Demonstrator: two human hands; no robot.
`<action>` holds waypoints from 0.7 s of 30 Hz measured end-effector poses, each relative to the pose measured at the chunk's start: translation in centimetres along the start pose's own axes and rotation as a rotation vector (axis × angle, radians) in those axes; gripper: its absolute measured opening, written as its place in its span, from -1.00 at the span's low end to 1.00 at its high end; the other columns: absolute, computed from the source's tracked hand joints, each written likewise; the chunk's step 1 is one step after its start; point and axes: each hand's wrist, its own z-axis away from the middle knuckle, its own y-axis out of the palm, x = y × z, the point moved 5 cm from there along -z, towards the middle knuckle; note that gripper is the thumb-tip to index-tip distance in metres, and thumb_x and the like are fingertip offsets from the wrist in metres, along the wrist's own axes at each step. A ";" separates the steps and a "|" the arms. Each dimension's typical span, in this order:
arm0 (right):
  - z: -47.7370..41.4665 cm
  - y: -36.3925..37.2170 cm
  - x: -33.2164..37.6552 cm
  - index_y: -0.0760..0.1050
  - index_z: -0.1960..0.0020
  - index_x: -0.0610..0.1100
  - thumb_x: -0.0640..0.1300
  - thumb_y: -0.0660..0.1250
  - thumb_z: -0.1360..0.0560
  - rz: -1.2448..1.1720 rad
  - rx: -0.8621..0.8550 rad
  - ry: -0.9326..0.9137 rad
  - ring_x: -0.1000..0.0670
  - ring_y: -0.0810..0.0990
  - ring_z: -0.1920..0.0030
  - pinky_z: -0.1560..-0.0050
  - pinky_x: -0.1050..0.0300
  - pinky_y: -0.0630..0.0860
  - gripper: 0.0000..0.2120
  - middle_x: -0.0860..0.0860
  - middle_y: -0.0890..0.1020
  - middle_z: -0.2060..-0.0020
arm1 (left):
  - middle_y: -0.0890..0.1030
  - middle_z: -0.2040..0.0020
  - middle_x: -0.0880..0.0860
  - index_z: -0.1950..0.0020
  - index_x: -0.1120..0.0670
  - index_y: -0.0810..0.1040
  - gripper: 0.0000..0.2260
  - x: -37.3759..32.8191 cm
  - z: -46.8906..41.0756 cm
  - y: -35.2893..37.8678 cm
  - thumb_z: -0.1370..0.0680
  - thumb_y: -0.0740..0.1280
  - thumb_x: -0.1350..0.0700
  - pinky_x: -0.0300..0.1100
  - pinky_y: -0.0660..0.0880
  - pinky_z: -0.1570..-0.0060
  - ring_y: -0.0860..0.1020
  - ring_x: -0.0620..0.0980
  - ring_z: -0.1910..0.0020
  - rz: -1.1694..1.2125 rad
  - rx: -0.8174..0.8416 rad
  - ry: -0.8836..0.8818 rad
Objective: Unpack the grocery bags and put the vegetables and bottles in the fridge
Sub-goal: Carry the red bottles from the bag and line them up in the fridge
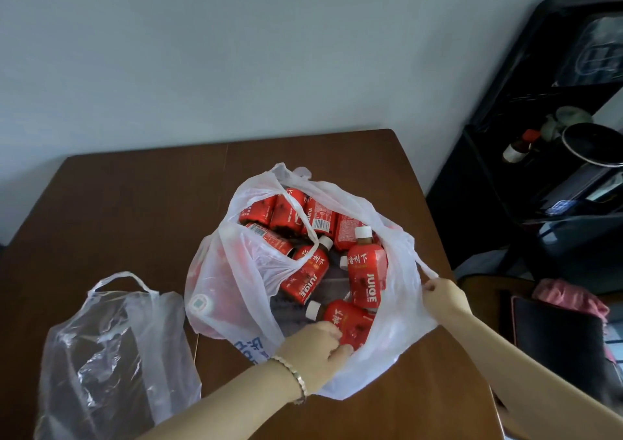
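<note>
The nearest red juice bottle (352, 320) lies on its side inside the open white grocery bag (232, 271), which sits at the centre of the brown worktop (135, 203). The left hand (313, 348) has its fingers curled around this bottle. The right hand (441, 293) pinches the bag's right handle, holding the mouth open. More red bottles (365, 278) fill the bag. A crumpled clear bag (111, 345) lies to the left.

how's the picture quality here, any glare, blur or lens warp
Head view: dim, bluish light; wide-angle warp bows the table edges and tilts the dark shelf; white glare streaks on the clear bag; labels on the juice bottles read sharp; right edge goes soft.
</note>
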 end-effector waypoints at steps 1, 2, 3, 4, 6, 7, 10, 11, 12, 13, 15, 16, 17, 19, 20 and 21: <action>0.1 -0.6 0.3 0.58 -0.04 -0.18 -0.24 0.16 -0.55 -0.011 -0.013 0.056 -0.18 0.54 -0.03 -0.05 0.02 0.50 -0.77 -0.15 0.59 -0.01 | 0.44 -0.28 -0.05 -0.22 0.08 0.53 -0.69 -0.5 -0.4 -0.1 -0.61 0.14 -0.03 -0.24 0.39 -0.23 0.48 -0.08 -0.20 0.003 -0.006 0.027; 0.3 -1.6 0.9 0.57 -0.04 -0.15 -0.26 0.17 -0.52 -0.023 -0.079 0.068 -0.21 0.46 -0.14 -0.12 0.00 0.43 -0.78 -0.18 0.55 -0.10 | 0.42 -0.30 -0.07 -0.25 0.05 0.51 -0.71 -0.9 -0.8 -0.2 -0.60 0.18 -0.02 -0.24 0.38 -0.27 0.45 -0.08 -0.23 0.003 -0.014 0.051; 1.0 -3.1 1.9 0.57 0.02 -0.16 -0.31 0.19 -0.48 -0.038 -0.194 0.019 -0.20 0.39 -0.18 -0.16 -0.03 0.38 -0.79 -0.18 0.52 -0.12 | 0.40 -0.32 -0.08 -0.28 0.02 0.48 -0.70 -1.3 -1.1 -0.2 -0.59 0.20 -0.02 -0.21 0.38 -0.30 0.43 -0.09 -0.26 -0.004 -0.011 0.067; 2.0 -4.7 3.3 0.58 0.12 -0.20 -0.39 0.22 -0.43 -0.075 -0.358 -0.124 -0.18 0.34 -0.17 -0.15 -0.08 0.37 -0.81 -0.17 0.51 -0.10 | 0.39 -0.33 -0.09 -0.30 0.01 0.47 -0.69 -1.8 -1.3 -0.2 -0.58 0.21 -0.02 -0.17 0.37 -0.32 0.41 -0.09 -0.28 -0.025 -0.008 0.084; 6.0 -7.3 7.8 0.55 0.31 -0.23 -0.48 0.27 -0.33 -0.104 -0.664 -0.626 -0.10 0.34 -0.07 -0.05 -0.07 0.42 -0.80 -0.15 0.55 0.04 | 0.40 -0.33 -0.07 -0.28 0.02 0.48 -0.69 -2.4 -1.6 -0.5 -0.57 0.21 -0.02 -0.15 0.36 -0.33 0.39 -0.08 -0.29 -0.100 -0.033 0.138; 7.7 -7.7 10.0 0.54 0.36 -0.22 -0.46 0.26 -0.30 -0.101 -0.696 -0.889 -0.06 0.38 -0.01 0.01 0.01 0.44 -0.80 -0.13 0.57 0.13 | 0.41 -0.32 -0.07 -0.27 0.03 0.49 -0.69 -2.6 -1.7 -0.9 -0.57 0.22 -0.01 -0.17 0.35 -0.33 0.40 -0.08 -0.29 -0.129 -0.075 0.161; 8.9 -4.1 15.1 0.62 0.18 -0.19 -0.36 0.13 -0.40 0.100 -0.308 -1.211 -0.04 0.54 0.04 0.02 0.14 0.51 -0.72 -0.08 0.62 0.12 | 0.44 -0.30 -0.08 -0.26 0.03 0.50 -0.71 -0.8 -2.2 -2.5 -0.57 0.23 0.01 -0.25 0.37 -0.27 0.44 -0.10 -0.25 -0.147 -0.174 0.089; 8.0 -2.1 16.0 0.60 0.00 -0.18 -0.33 0.12 -0.47 0.220 -0.127 -1.100 -0.06 0.54 -0.06 -0.10 0.10 0.50 -0.71 -0.07 0.61 -0.01 | 0.44 -0.30 -0.08 -0.28 0.02 0.48 -0.71 0.4 -2.3 -2.8 -0.57 0.24 0.02 -0.23 0.39 -0.26 0.45 -0.10 -0.25 -0.151 -0.175 0.026; 6.4 -0.2 16.1 0.52 -0.16 -0.15 -0.27 0.14 -0.53 0.388 -0.036 -0.927 -0.07 0.49 -0.17 -0.21 0.07 0.45 -0.72 -0.07 0.55 -0.14 | 0.43 -0.30 -0.08 -0.29 0.02 0.46 -0.70 1.5 -2.3 -2.9 -0.57 0.24 0.01 -0.20 0.40 -0.26 0.46 -0.08 -0.24 -0.170 -0.160 -0.037; 5.0 1.0 16.0 0.43 -0.27 -0.13 -0.20 0.17 -0.56 0.542 -0.025 -0.785 -0.09 0.44 -0.24 -0.28 0.05 0.40 -0.71 -0.07 0.48 -0.23 | 0.43 -0.31 -0.07 -0.31 0.01 0.43 -0.68 2.6 -2.4 -2.8 -0.57 0.24 0.01 -0.15 0.42 -0.25 0.46 -0.05 -0.24 -0.196 -0.126 -0.096; 2.9 1.7 15.3 0.34 -0.34 -0.12 -0.10 0.21 -0.57 0.720 -0.038 -0.590 -0.11 0.43 -0.28 -0.28 0.04 0.39 -0.65 -0.11 0.42 -0.28 | 0.44 -0.31 -0.04 -0.35 0.00 0.38 -0.65 4.3 -2.5 -2.0 -0.56 0.26 0.01 -0.11 0.44 -0.24 0.48 -0.01 -0.24 -0.195 -0.045 -0.185; 2.1 1.8 15.0 0.33 -0.34 -0.12 -0.09 0.21 -0.57 0.712 -0.039 -0.517 -0.10 0.45 -0.26 -0.25 0.06 0.42 -0.65 -0.12 0.43 -0.28 | 0.45 -0.31 -0.04 -0.36 -0.01 0.36 -0.63 5.0 -2.7 -1.6 -0.56 0.26 0.01 -0.11 0.45 -0.24 0.49 -0.01 -0.24 -0.154 -0.009 -0.219; 1.3 1.9 14.7 0.33 -0.34 -0.13 -0.08 0.19 -0.59 0.682 -0.036 -0.470 -0.09 0.47 -0.24 -0.23 0.07 0.44 -0.66 -0.11 0.45 -0.26 | 0.46 -0.31 -0.04 -0.35 -0.01 0.35 -0.63 5.4 -2.9 -1.1 -0.56 0.27 0.01 -0.12 0.44 -0.25 0.49 0.00 -0.24 -0.102 0.025 -0.249; 0.4 1.8 14.7 0.35 -0.32 -0.16 -0.11 0.15 -0.60 0.610 -0.004 -0.422 -0.08 0.51 -0.20 -0.21 0.06 0.47 -0.69 -0.11 0.50 -0.20 | 0.51 -0.26 -0.01 -0.28 0.01 0.40 -0.69 5.7 -3.5 -0.4 -0.55 0.29 0.04 -0.13 0.44 -0.24 0.52 0.00 -0.20 -0.020 0.063 -0.274; 0.1 1.7 14.6 0.35 -0.30 -0.19 -0.14 0.14 -0.60 0.533 0.029 -0.391 -0.11 0.52 -0.18 -0.18 0.03 0.49 -0.70 -0.13 0.51 -0.18 | 0.53 -0.23 0.01 -0.24 0.03 0.42 -0.73 5.8 -3.7 -0.1 -0.54 0.30 0.07 -0.13 0.45 -0.23 0.53 0.02 -0.18 0.000 0.075 -0.274; -0.1 1.4 14.5 0.34 -0.29 -0.22 -0.15 0.15 -0.59 0.432 0.068 -0.359 -0.14 0.53 -0.15 -0.13 0.01 0.50 -0.70 -0.16 0.51 -0.16 | 0.54 -0.21 0.03 -0.22 0.04 0.44 -0.74 5.8 -3.8 0.0 -0.54 0.31 0.11 -0.12 0.45 -0.23 0.53 0.03 -0.17 0.012 0.082 -0.275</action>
